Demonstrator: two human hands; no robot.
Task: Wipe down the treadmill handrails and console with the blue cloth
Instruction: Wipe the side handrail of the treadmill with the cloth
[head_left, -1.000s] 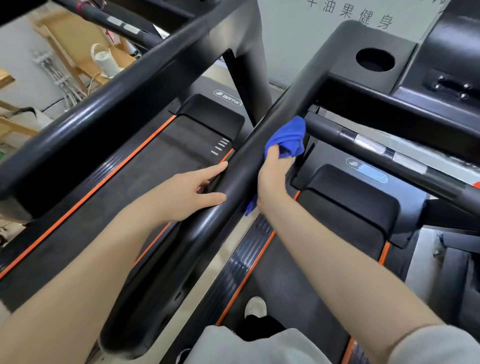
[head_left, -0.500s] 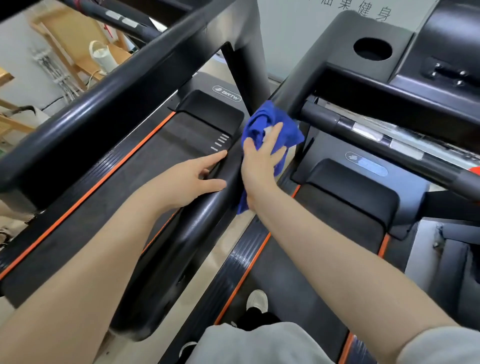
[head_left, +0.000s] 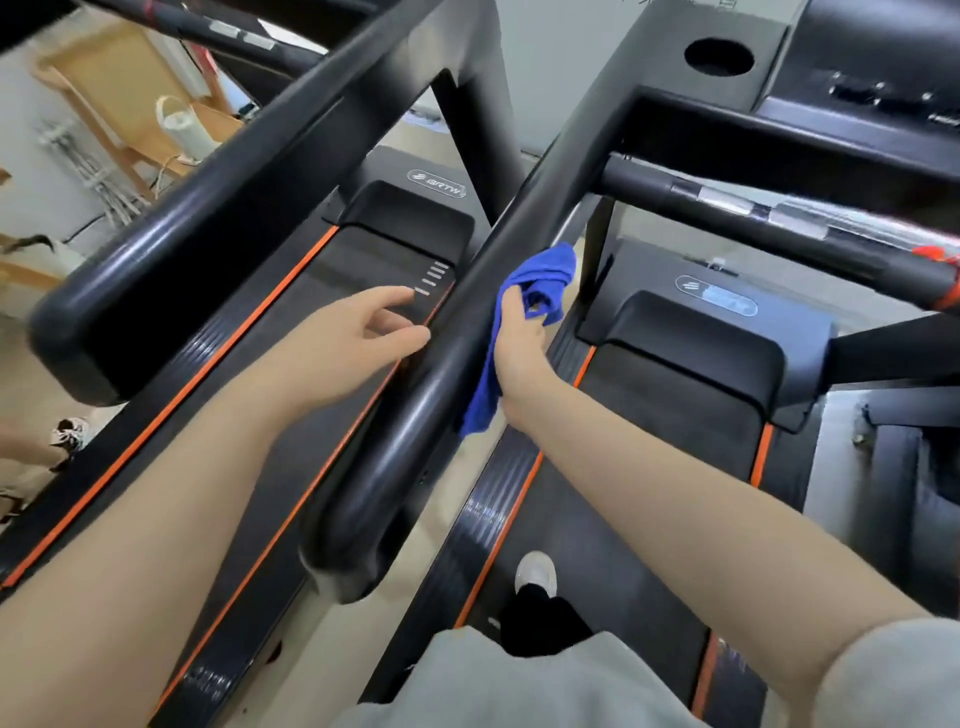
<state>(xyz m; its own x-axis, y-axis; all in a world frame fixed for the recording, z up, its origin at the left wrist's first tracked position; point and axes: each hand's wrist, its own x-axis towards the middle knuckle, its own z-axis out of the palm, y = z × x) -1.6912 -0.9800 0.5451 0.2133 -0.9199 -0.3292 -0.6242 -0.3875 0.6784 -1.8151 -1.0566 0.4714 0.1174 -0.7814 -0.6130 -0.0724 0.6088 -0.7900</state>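
The right hand (head_left: 519, 343) grips the soft, light blue cloth (head_left: 540, 283), bunched at twelve o'clock against the handrail (head_left: 415, 384); the left hand (head_left: 363, 332) hovers open.

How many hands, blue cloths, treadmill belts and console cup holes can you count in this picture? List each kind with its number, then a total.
Hands: 2 (left hand, right hand)
Blue cloth: 1
Treadmill belts: 2 (left belt, right belt)
Cup hole: 1
Total: 6
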